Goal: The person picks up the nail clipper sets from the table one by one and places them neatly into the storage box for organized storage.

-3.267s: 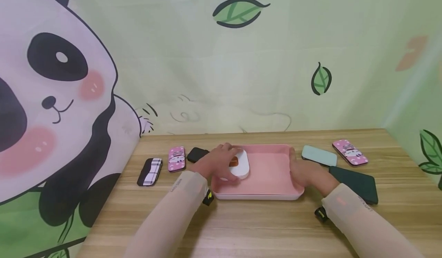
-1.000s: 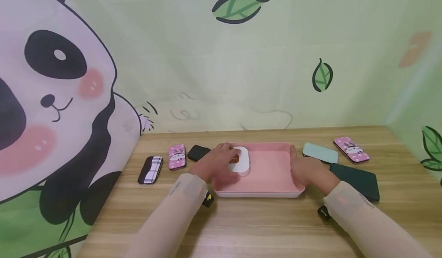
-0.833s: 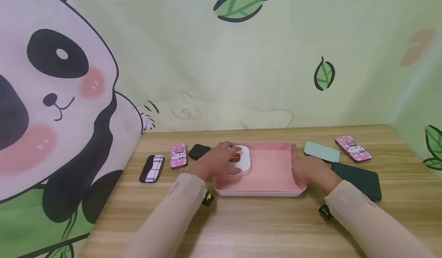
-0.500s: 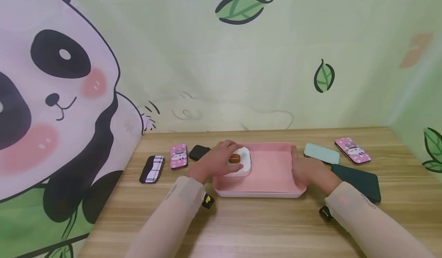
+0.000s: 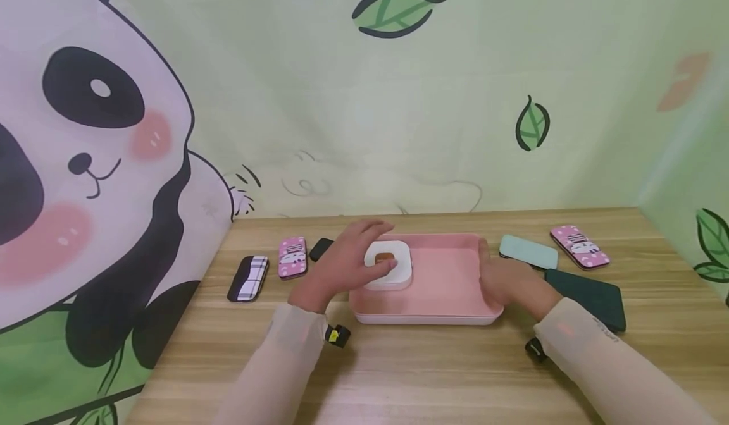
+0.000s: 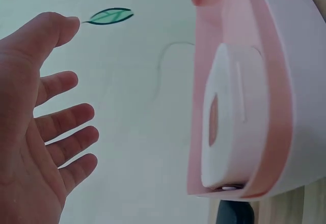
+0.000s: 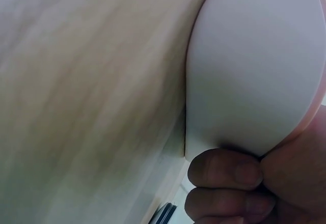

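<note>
So the left hand [image 5: 342, 264] has come up off the white box [image 5: 401, 254] compared with half a second ago, when it was wrapped over the top. Now the fingers are spread wide, and in the left wrist view there's a clear gap between them and the box, so that grip is apart and holding nothing. In the head view the thumb just overlaps the box's brown label [image 5: 384, 257].

The box itself hasn't really gone anywhere: it's at the left end of the pink tray [image 5: 450, 279], label up, staying put without anyone touching it. My read is that the letting-go part is done and the box is basically placed. One thing I can't make out is the dark sliver with a pale glint [image 6: 230, 187] at its lower edge.

The right hand [image 5: 504, 279] hasn't budged. Its grip is clamped on the tray's right end, fingers curled against the white outside [image 7: 249, 71], so it's probably steadying the tray on the tabletop [image 5: 421, 374].

Around it, the plaid-patterned case [image 5: 248, 279] and a pink patterned one [image 5: 293, 257] lie off to the left, while the mint-green slab [image 5: 528, 252] and dark green slab [image 5: 589, 300] sit on the right.
</note>
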The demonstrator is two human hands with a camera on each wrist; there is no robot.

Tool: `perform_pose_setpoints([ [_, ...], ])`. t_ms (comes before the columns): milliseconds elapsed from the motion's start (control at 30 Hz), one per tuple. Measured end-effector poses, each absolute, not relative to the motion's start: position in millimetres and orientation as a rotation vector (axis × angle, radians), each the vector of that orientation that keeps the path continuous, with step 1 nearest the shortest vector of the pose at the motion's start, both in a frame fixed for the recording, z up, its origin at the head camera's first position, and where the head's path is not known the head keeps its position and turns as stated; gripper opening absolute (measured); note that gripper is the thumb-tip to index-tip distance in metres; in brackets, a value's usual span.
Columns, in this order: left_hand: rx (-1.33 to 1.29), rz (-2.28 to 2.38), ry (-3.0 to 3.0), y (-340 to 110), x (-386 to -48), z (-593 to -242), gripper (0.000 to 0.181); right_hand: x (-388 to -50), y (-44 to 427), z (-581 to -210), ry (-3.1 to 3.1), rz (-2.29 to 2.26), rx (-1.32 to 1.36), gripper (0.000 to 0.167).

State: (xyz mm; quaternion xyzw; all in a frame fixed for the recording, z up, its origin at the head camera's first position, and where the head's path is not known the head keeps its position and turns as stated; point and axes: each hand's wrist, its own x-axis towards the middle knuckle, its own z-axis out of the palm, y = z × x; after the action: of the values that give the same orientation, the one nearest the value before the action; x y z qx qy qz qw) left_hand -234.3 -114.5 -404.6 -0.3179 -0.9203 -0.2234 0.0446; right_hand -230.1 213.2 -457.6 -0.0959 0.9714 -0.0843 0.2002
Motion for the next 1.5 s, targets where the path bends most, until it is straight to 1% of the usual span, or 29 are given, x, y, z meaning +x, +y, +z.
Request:
perform_pose_setpoints([
  [533, -0.967, -0.775, -2.696, -117, -217, -389, 0.068, -232, 217, -453, 2.673, -0.348, -0.249, 0.082],
  [1100, -0.960, -0.817, -2.596, -124, -200, -385, 0.068, -228, 221, -452, 2.740, -0.330, -0.332, 0.078],
  [1333, -0.935, -0.839, -2.577, -127, -197, -382, 0.067, -226, 229, -446, 2.854, -0.315, -0.385, 0.082],
  [1400, -0.930, -0.839, -2.569, -129, -195, -382, 0.067, -226, 231, -443, 2.908, -0.336, -0.419, 0.080],
  [1500, -0.929, -0.850, -2.558, -131, -193, -380, 0.066, -226, 231, -434, 2.975, -0.403, -0.456, 0.071],
])
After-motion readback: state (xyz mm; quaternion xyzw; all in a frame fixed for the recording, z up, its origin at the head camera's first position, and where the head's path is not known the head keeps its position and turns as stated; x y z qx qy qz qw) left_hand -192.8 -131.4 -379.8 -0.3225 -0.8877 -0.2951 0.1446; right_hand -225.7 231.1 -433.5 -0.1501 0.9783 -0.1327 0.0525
